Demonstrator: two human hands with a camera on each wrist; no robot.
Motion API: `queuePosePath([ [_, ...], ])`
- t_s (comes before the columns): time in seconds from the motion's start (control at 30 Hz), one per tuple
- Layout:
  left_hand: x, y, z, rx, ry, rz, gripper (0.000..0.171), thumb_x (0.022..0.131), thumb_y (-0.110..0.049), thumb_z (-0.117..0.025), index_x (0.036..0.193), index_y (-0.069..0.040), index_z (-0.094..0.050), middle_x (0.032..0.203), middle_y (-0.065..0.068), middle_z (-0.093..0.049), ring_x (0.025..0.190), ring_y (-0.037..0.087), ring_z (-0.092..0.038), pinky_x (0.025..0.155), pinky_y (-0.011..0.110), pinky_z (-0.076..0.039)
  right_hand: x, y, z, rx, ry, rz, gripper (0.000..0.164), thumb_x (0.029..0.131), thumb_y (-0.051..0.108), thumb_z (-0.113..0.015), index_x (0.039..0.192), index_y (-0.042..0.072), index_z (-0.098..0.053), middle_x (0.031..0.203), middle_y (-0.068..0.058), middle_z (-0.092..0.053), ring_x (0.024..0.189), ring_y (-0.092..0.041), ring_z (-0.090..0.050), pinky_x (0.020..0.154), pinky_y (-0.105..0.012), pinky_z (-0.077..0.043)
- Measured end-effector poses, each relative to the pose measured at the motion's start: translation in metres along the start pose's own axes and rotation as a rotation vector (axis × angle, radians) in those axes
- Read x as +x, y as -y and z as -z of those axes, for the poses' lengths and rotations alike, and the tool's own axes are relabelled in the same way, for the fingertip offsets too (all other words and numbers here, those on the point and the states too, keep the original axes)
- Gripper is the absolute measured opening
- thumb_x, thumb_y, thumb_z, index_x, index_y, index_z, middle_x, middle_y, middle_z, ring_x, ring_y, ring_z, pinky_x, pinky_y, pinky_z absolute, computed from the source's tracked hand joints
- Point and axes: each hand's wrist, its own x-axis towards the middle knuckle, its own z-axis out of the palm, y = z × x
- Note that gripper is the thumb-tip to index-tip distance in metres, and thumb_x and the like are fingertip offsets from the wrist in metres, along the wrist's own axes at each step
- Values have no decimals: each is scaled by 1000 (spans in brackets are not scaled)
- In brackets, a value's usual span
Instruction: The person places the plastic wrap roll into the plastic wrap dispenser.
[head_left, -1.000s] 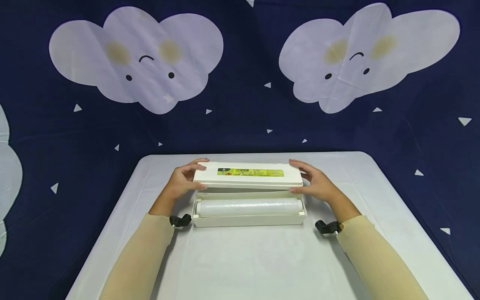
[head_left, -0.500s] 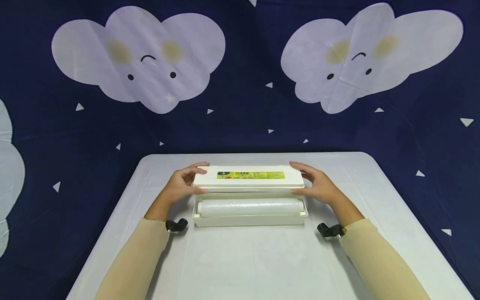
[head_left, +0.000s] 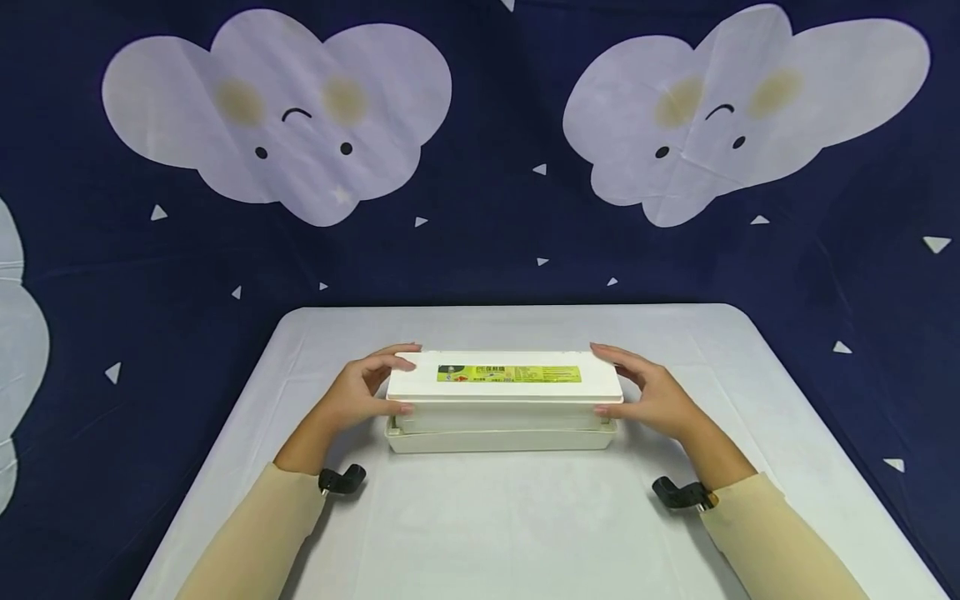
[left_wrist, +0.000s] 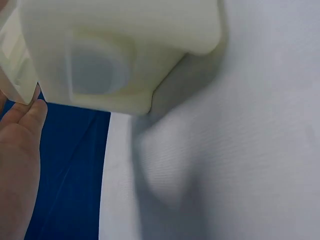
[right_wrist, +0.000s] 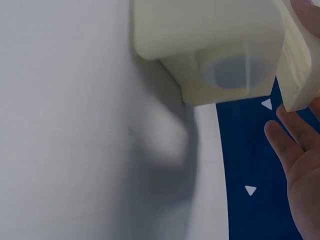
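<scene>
Both hands hold a long white lid [head_left: 504, 392] with a yellow-green label, one at each end. My left hand [head_left: 358, 392] grips its left end, thumb at the front edge and fingers over the back. On the opposite end my right hand [head_left: 654, 398] pinches it the same way. Below lies the open-topped white box [head_left: 502, 442], and the lid covers most of its opening in the head view. The wrap roll inside is largely hidden. Both wrist views show a narrow wedge between the lid [left_wrist: 15, 60] and the box's end wall [right_wrist: 210, 30].
The box stands on a table with a white cloth [head_left: 510, 533]. Behind it hangs a dark blue curtain [head_left: 480, 250] with clouds and small white triangles. A black wrist camera [head_left: 342, 479] sits on the left wrist, another [head_left: 678, 493] on the right.
Both hands have brought the lid nearer and down over the box, from behind its back edge. The wrap roll, plainly visible before, is now mostly covered. The box has stayed put.
</scene>
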Motion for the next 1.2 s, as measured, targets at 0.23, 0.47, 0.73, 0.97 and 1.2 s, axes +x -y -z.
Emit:
queuePosePath([
  [0.23,-20,-3,-8,23,6,1,63,68,15,-93,125,3,-69,153,24,-50,149,38,-37,121,35,-27,-15,9,-8,9,18,47,93,71,4,-99,152,2,-54,159,-14,-47,148,-33,-39,115,-32,-37],
  [0.47,-31,-3,-13,48,3,27,62,68,10,-96,123,0,-70,153,21,-51,149,36,-37,120,34,-29,-24,11,-14,7,16,54,93,69,5,-100,151,3,-56,159,-14,-48,147,-34,-41,115,-32,-38],
  [0.73,-35,-1,-13,58,-7,42,62,66,8,-97,121,-2,-71,153,19,-52,149,37,-38,120,33,-29,-24,9,-20,24,11,102,92,69,3,-99,149,-3,-55,158,-16,-48,147,-35,-40,115,-43,-38],
  [0.97,-39,0,-10,12,17,39,62,66,9,-97,122,-1,-71,151,21,-53,145,35,-43,121,35,-29,-26,3,-21,29,7,112,94,66,3,-101,149,1,-57,157,-14,-49,146,-30,-42,114,-43,-39],
  [1.2,-38,-1,-11,15,10,47,62,67,9,-96,123,0,-70,150,21,-54,145,32,-44,121,34,-29,-28,1,-22,32,4,122,94,66,4,-101,149,1,-57,159,-15,-47,148,-27,-40,115,-40,-38],
])
